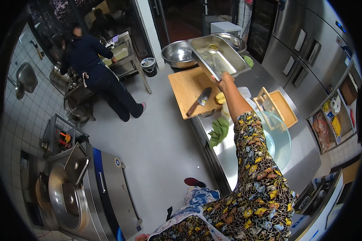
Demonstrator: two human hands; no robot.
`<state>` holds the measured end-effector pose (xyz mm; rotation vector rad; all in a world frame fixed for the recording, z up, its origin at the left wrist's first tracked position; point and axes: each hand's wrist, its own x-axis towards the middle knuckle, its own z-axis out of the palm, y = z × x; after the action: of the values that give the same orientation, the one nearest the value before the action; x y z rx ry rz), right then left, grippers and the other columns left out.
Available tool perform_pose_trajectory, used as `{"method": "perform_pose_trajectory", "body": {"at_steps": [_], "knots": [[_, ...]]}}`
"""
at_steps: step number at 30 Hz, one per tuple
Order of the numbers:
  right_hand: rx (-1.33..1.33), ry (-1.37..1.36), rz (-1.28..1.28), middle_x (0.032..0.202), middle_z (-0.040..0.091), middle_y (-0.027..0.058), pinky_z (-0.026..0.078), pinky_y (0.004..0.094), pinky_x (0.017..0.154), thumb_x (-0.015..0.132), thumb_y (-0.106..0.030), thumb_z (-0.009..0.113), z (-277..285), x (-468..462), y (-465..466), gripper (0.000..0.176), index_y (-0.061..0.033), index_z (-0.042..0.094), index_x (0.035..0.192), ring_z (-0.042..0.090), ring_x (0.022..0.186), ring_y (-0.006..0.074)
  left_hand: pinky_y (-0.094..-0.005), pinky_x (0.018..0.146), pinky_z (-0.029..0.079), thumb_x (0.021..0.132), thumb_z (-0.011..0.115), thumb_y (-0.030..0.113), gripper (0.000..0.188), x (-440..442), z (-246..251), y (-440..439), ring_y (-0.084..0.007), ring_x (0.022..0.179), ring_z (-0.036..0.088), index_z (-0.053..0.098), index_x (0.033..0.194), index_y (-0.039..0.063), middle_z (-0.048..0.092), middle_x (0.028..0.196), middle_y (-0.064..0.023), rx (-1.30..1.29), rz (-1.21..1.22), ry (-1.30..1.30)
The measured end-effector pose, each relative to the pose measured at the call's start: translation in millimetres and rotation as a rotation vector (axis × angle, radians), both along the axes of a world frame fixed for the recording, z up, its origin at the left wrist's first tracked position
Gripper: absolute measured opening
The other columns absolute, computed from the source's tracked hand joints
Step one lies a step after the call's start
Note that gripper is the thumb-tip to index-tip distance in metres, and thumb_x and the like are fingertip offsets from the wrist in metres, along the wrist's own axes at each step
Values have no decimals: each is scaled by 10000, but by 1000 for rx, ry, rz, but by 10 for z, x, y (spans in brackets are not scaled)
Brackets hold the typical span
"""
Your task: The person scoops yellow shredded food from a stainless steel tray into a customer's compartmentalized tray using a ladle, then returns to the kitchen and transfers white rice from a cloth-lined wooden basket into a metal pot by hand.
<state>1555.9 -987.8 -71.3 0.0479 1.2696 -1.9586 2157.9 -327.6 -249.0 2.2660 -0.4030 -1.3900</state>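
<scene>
My right hand grips the near rim of a rectangular stainless steel pan, tilted above the worktop with some wet yellowish bits inside. Below it lies a wooden cutting board bearing a cleaver with a wooden handle and a peeled yellow piece of food. Green leaves rest beside the board at the worktop's edge. Under my right arm stand a clear glass bowl and a wooden stand or tray. Only part of my left hand shows at the bottom edge; its fingers are mostly cut off.
Two large steel bowls stand at the worktop's far end. Another person works at a sink table at upper left. A waste bin stands between. A steel cooking range is lower left, a steel refrigerator at right.
</scene>
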Motion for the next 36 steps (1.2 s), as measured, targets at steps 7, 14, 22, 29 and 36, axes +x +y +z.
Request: {"method": "perform_pose_trajectory", "body": {"at_steps": [7,14,22,29,36], "knots": [[158,-175,-213,1181,591,262,629,540,442,922,-59,577,-552,-511,-784,321,62,528,1215,692,759,411,-447,761,518,959,564,254,261,-198,117,-968,-280,813,626,626,1040,14,660,920,-169,7,128,129],[264,-154,-366,1141,591,264,634,494,431,888,-24,625,-841,-726,-854,316,45,558,1189,650,784,397,-461,795,546,950,584,179,227,-291,230,-1016,-314,860,657,596,1097,7,667,990,-207,15,237,202],[247,19,102,1451,445,151,521,680,840,1024,-244,515,-1213,-1078,-681,460,-116,394,1449,525,1220,473,-476,835,578,940,608,92,246,-214,23,-472,-353,913,692,563,1162,-2,675,1070,-250,-104,499,348],[889,1182,91,1267,609,315,515,413,942,754,-305,642,-296,-696,-323,681,160,560,1245,645,1099,395,-501,847,582,925,637,83,273,-317,-726,504,-367,983,680,567,1176,1,669,1096,-274,-250,532,430],[2,912,1956,1198,613,135,554,387,867,988,-364,575,-474,2361,1835,599,-30,424,1462,630,1087,252,-462,868,574,929,655,151,344,-1175,-733,2031,-330,1014,682,578,1229,4,674,1133,-231,-190,564,687]]}}
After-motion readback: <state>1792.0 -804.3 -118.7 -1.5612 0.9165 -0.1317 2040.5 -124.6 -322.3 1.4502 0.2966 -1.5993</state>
